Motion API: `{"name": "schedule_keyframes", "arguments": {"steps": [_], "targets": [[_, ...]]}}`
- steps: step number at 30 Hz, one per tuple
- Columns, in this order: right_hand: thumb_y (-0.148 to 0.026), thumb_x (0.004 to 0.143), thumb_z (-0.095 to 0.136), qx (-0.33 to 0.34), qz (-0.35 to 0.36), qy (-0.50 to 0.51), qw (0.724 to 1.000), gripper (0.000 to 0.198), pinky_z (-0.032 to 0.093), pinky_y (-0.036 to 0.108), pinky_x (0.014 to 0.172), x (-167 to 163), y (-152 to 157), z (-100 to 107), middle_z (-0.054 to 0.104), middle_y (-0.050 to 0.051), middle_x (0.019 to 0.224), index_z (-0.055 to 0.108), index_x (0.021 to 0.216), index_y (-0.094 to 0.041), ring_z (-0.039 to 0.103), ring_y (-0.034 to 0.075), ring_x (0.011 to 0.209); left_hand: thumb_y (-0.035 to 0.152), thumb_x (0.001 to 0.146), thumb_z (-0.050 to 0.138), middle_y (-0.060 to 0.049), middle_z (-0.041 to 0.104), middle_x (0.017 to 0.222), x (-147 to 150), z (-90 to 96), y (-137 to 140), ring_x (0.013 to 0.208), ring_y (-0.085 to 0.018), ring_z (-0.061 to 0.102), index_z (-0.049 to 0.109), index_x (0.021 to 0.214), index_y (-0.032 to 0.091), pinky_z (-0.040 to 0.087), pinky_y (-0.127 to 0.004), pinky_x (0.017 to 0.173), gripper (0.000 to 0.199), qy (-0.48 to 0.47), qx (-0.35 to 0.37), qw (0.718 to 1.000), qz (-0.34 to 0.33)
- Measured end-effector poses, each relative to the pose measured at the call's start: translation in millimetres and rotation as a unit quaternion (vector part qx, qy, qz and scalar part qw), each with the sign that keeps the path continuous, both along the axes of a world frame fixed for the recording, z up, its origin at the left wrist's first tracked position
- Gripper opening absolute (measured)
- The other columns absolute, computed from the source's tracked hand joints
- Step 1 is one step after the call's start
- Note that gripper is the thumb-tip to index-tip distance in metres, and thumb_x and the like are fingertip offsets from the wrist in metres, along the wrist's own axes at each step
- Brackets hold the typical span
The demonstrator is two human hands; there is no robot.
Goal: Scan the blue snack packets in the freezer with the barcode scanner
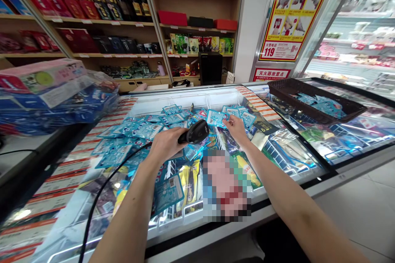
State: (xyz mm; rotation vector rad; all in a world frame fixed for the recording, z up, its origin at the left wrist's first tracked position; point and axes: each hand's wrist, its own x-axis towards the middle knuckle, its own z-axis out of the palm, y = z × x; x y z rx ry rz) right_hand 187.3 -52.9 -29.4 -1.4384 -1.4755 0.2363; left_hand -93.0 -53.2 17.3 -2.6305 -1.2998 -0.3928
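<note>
My left hand (166,144) is wrapped round the handle of a black barcode scanner (197,132), whose head points to the right. Between the fingertips of my right hand (236,128) is the edge of a blue packet (215,118), its printed label side facing up. The scanner head is just below and left of that packet, apart from it. Many similar blue packets (138,129) lie heaped to the left on the freezer's glass top (145,107), and a few more (247,119) lie beyond my right hand. From the scanner a black cable (101,191) runs down to the lower left.
Boxes wrapped in clear plastic (55,94) stand at the left. On the right, a dark brown basket (342,117) holds more blue packets. Shelves with bottles and boxes (197,20) line the back wall. A pixelated patch covers part of the freezer front.
</note>
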Motion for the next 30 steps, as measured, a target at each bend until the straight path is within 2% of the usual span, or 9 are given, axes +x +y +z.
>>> {"name": "schedule_keyframes", "arguments": {"steps": [17, 24, 27, 28, 30], "targets": [[-0.047, 0.079, 0.049, -0.03, 0.006, 0.009, 0.999, 0.036, 0.03, 0.025, 0.048, -1.8, -0.7, 1.7, 0.036, -0.005, 0.049, 0.031, 0.059, -0.023, 0.04, 0.011, 0.048, 0.036, 0.077, 0.051, -0.001, 0.065, 0.108, 3.8, 0.9, -1.5, 0.094, -0.021, 0.061, 0.056, 0.112, 0.028, 0.041, -0.027, 0.068, 0.037, -0.006, -0.015, 1.0, 0.011], [-0.044, 0.082, 0.047, -0.018, -0.016, -0.001, 1.0, 0.03, 0.033, 0.026, 0.052, 0.6, -0.5, 0.7, 0.042, -0.004, 0.053, 0.04, 0.062, -0.022, 0.042, 0.012, 0.051, 0.036, 0.078, 0.05, -0.001, 0.066, 0.106, 2.3, -1.0, -0.7, 0.089, -0.021, 0.062, 0.056, 0.113, 0.029, 0.04, -0.028, 0.064, 0.037, -0.013, 0.013, 0.999, 0.027], [-0.043, 0.083, 0.046, -0.001, -0.05, 0.003, 0.999, 0.023, 0.036, 0.027, 0.056, 8.0, 2.4, -2.2, 0.048, -0.003, 0.059, 0.051, 0.081, -0.02, 0.046, 0.014, 0.055, 0.039, 0.08, 0.048, 0.001, 0.065, 0.108, 1.0, -1.0, -0.7, 0.089, -0.022, 0.062, 0.055, 0.115, 0.03, 0.039, -0.028, 0.062, 0.037, -0.026, 0.03, 0.998, 0.057], [-0.042, 0.083, 0.045, 0.003, -0.063, 0.012, 0.998, 0.026, 0.038, 0.028, 0.058, 11.9, 3.9, -3.8, 0.05, -0.002, 0.06, 0.052, 0.093, -0.019, 0.047, 0.015, 0.057, 0.039, 0.08, 0.048, 0.001, 0.065, 0.108, 0.6, -0.6, -0.7, 0.089, -0.022, 0.062, 0.055, 0.115, 0.031, 0.039, -0.028, 0.062, 0.037, -0.031, 0.034, 0.997, 0.069], [-0.042, 0.084, 0.044, 0.01, -0.089, 0.039, 0.995, 0.043, 0.041, 0.03, 0.061, 21.2, 7.7, -7.6, 0.052, -0.002, 0.063, 0.044, 0.117, -0.015, 0.05, 0.017, 0.059, 0.04, 0.079, 0.048, 0.0, 0.065, 0.109, -0.5, 0.3, -0.6, 0.092, -0.022, 0.061, 0.055, 0.115, 0.03, 0.039, -0.028, 0.062, 0.038, -0.042, 0.039, 0.994, 0.093]]}}
